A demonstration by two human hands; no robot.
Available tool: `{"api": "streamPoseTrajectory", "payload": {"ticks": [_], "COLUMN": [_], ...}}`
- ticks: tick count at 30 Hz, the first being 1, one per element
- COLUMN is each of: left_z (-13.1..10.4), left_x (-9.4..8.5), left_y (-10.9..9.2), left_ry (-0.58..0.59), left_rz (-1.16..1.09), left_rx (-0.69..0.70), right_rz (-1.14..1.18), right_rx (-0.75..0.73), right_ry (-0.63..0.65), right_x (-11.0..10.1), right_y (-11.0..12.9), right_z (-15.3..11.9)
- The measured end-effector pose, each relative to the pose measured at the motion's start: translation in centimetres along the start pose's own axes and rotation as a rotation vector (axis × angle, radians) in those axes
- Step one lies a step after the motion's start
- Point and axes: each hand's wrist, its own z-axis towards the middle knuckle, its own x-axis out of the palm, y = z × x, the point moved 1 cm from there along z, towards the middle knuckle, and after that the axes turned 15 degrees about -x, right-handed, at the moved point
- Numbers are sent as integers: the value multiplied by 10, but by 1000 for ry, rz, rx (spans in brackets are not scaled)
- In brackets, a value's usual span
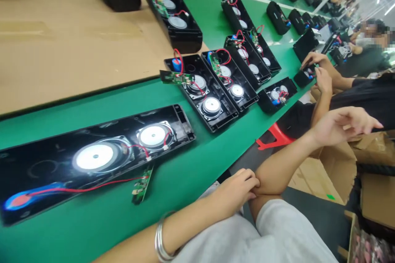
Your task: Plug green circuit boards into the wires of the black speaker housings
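My left hand (pixel 239 189), with silver bangles (pixel 159 240) on its wrist, has its fingers curled against my right arm (pixel 277 172) at the elbow. Raised and away from the table, my right hand (pixel 344 125) holds nothing; its fingers are loosely bent and apart, one stretched out. Nearest me on the green table lies an open black speaker housing (pixel 61 135) with two round speakers (pixel 153 134). A blue battery (pixel 31 200) sits at its near end, and a red wire leads to a green circuit board (pixel 142 187) hanging over the housing's side.
Several more open speaker housings (pixel 212 90) with boards and wires line the green table (pixel 101 222). Cardboard (pixel 77 49) covers its far left part. A co-worker's hands (pixel 322 76) touch a housing farther along. A red stool (pixel 274 136) and cardboard boxes (pixel 327 172) stand at the right.
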Motion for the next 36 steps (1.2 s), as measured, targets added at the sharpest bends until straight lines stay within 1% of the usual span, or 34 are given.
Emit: {"api": "streamPoseTrajectory", "payload": {"ticks": [1,2,4,7,10,12,14,16,18,20,26,30,33,36], "left_z": [1,2,1,-3,-7,-8,-8,-6,-4,-2,7,16,19,18], "left_x": [5,9,13,11,7,8,12,17,22,24,17,19,23,25], "left_y": [1,2,3,7,13,17,22,25,25,22,4,0,4,12], "left_ry": [20,43,83,115,121,101,59,22,11,32,135,175,164,121], "left_rz": [4,4,-3,-27,-38,-22,13,56,93,110,172,217,249,285], "left_rx": [-2,-7,-25,-63,-105,-155,-226,-291,-321,-293,-89,-17,-50,-151], "right_rz": [-40,-121,-274,-416,-494,-523,-547,-576,-585,-552,-408,-290,-299,-383], "right_rx": [44,113,240,366,437,460,466,466,460,428,267,207,200,224], "right_ry": [-59,-160,-359,-571,-689,-727,-740,-746,-780,-831,-942,-964,-994,-999], "right_x": [1,3,10,22,22,16,11,6,3,1,-4,-6,-8,-12], "right_y": [3,7,18,38,56,62,64,61,56,51,34,32,37,44], "right_z": [-16,-28,-41,-35,-24,-22,-24,-29,-33,-36,-40,-40,-42,-44]}}
